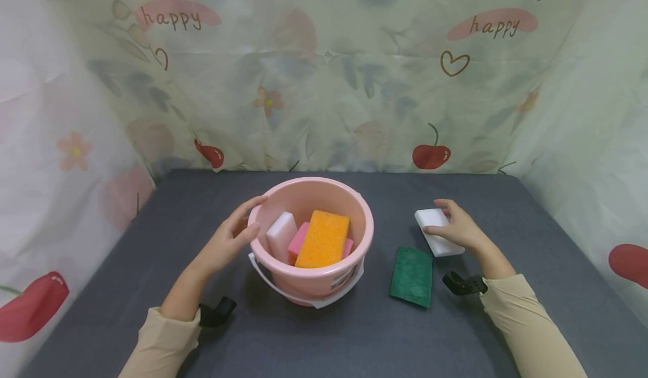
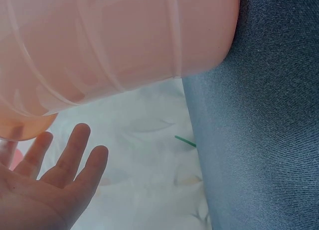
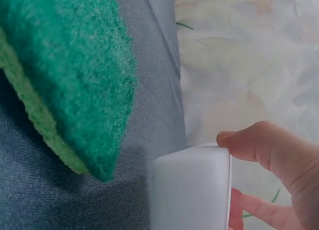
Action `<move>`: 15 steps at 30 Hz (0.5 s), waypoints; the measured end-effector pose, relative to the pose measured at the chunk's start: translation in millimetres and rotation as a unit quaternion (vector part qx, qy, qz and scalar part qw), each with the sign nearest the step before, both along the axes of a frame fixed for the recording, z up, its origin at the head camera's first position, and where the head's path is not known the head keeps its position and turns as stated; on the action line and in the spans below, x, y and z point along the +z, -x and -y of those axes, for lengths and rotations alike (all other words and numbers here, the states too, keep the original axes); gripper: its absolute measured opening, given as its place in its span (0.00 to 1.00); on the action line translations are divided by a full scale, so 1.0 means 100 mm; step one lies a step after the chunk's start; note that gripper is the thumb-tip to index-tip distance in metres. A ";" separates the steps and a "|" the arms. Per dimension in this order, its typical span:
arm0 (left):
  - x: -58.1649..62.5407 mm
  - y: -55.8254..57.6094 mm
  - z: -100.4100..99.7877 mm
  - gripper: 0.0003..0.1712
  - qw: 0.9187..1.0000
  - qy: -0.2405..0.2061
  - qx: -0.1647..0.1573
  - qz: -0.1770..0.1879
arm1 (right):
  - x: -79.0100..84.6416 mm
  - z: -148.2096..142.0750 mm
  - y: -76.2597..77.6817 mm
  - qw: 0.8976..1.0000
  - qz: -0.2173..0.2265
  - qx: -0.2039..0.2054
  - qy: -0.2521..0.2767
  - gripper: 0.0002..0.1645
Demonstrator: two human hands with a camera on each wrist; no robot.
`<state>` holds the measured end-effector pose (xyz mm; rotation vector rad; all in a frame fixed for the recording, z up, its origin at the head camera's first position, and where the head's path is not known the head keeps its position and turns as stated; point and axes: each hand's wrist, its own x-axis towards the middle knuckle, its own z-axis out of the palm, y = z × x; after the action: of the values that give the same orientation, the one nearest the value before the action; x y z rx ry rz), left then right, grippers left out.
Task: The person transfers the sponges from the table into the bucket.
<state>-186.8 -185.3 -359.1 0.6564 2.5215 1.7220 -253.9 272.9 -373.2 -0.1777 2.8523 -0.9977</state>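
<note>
White block (image 1: 442, 246): right hand (image 1: 458, 229) over it, thumb touching.
Right fingers part-curved, grip cannot be told; left hand (image 1: 229, 244) loosely spread, gripping nothing, at pink bucket (image 1: 296, 282).

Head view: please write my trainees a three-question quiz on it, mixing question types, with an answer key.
1. Multiple choice: in the pink bucket, which block partly hides the pink block from view? A) red B) orange C) blue
2. True or false: the green pad lies inside the pink bucket.
3. Fill the gap: the thing nearest the right hand is the ____.

Key:
1. B, the orange block.
2. False: the green pad lies on the table, to the right of the pink bucket.
3. White block.
</note>
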 end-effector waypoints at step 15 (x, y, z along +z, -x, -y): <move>-0.01 0.01 0.00 0.31 1.000 -0.003 -0.001 -0.005 | 0.11 0.08 -0.04 1.000 -0.015 0.011 0.017 0.45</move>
<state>-187.6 -185.7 -360.5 0.6702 2.5221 1.7300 -250.0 264.9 -362.6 -0.2292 2.8544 -1.0488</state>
